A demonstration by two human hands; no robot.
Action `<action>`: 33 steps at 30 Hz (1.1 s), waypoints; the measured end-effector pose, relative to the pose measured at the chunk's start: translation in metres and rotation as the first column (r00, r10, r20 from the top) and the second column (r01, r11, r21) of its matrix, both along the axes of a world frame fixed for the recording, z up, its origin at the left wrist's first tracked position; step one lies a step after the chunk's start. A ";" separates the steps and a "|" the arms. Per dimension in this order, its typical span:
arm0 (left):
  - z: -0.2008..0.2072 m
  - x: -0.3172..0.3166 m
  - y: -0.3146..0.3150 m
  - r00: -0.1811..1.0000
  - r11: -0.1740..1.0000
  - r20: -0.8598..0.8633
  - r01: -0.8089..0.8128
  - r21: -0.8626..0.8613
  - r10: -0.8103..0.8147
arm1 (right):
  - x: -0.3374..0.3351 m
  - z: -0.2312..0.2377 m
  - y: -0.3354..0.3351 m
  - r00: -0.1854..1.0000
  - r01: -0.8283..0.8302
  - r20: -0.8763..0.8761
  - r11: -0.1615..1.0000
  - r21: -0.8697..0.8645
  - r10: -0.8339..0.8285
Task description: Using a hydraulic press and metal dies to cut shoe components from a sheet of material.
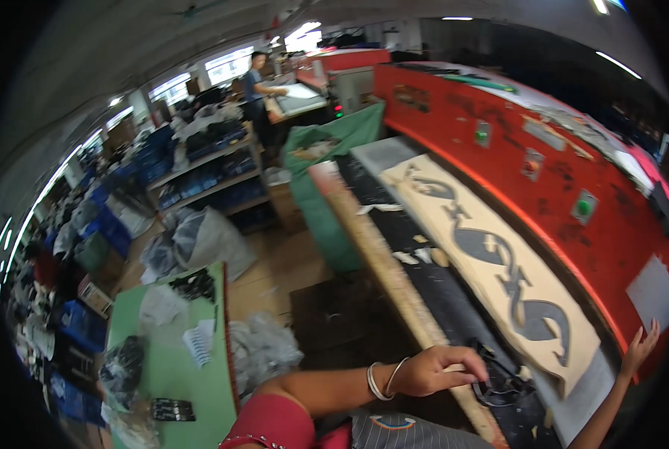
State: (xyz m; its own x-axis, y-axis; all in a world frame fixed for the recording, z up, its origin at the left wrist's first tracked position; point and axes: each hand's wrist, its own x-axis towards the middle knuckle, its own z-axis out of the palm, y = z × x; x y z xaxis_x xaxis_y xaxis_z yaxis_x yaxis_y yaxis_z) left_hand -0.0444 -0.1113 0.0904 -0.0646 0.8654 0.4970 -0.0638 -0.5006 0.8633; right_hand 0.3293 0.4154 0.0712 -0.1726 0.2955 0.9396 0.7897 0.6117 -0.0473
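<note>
My left hand (440,370), with two light bangles on its wrist, hovers over the near end of the bench. Its fingers are loosely bent, and nothing shows in them. Just beyond the fingertips lie black curved strip-like pieces (505,388). My right hand (638,349) is raised at the far right, fingers stretched out, close to a pale sheet (654,293) on the red machine; whether it touches is unclear. Between the hands and beyond stretches a long beige sheet (465,273) on a grey board (383,153). Dark curved shapes with cut-out-like outlines (490,245) lie along it.
The long red machine beam (499,150), with green and red buttons, runs along the right. Scraps lie on the bench's black strip (394,224). A green sack (327,194), green table (162,322) and shelving (207,176) stand leftward. A person (256,90) works farther back.
</note>
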 end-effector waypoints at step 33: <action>0.140 -0.304 -0.028 0.578 0.547 -0.082 0.803 0.235 -0.812 | -0.417 -0.089 -0.167 0.966 -0.205 -0.258 0.545 -0.813 -0.022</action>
